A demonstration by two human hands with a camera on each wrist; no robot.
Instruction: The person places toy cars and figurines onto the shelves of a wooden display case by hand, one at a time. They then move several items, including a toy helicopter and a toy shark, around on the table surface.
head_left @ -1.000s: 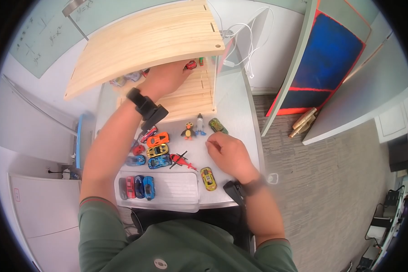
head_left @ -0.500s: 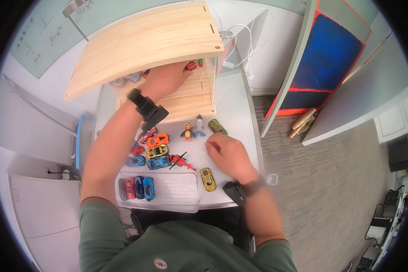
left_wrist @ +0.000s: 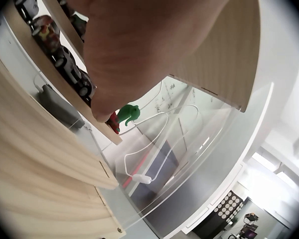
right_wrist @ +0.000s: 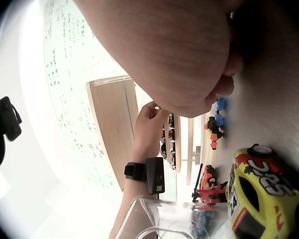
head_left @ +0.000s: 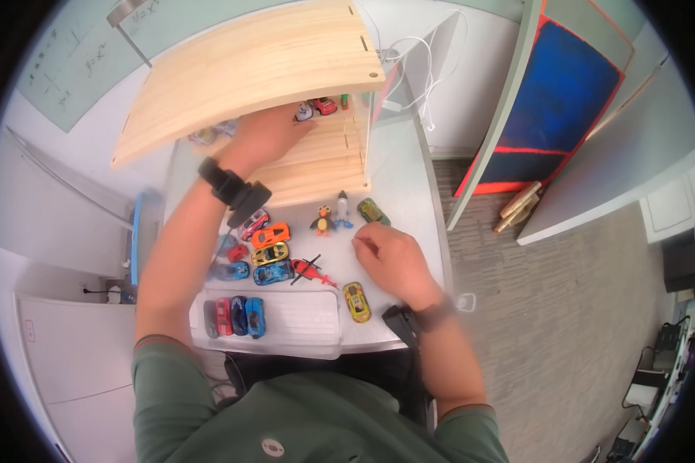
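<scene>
My left hand (head_left: 266, 137) reaches under the top board of the wooden shelf (head_left: 247, 62). Its fingertips are right by a white toy car (head_left: 304, 113), and a red toy car (head_left: 325, 106) stands just beyond. In the left wrist view, a green figure (left_wrist: 129, 113) sits behind the red car at the row's end; the palm hides part of the row. My right hand (head_left: 394, 262) rests on the table, fingers loosely curled around nothing. Nearest it are a camouflage car (head_left: 373, 211), a penguin figure (head_left: 322, 221), a toy rocket (head_left: 342, 210) and a yellow car (head_left: 357, 302).
A clear plastic tray (head_left: 309, 320) at the table's front edge holds several cars. Left of the red helicopter (head_left: 310, 272) lie an orange car (head_left: 271, 234), a gold car (head_left: 270, 254) and a blue car (head_left: 273, 272). White cables (head_left: 428, 77) hang behind the shelf.
My left hand has drawn back leftward from the red car, which stays on the shelf, and the white car beside it has come into view. The right hand has stayed put.
</scene>
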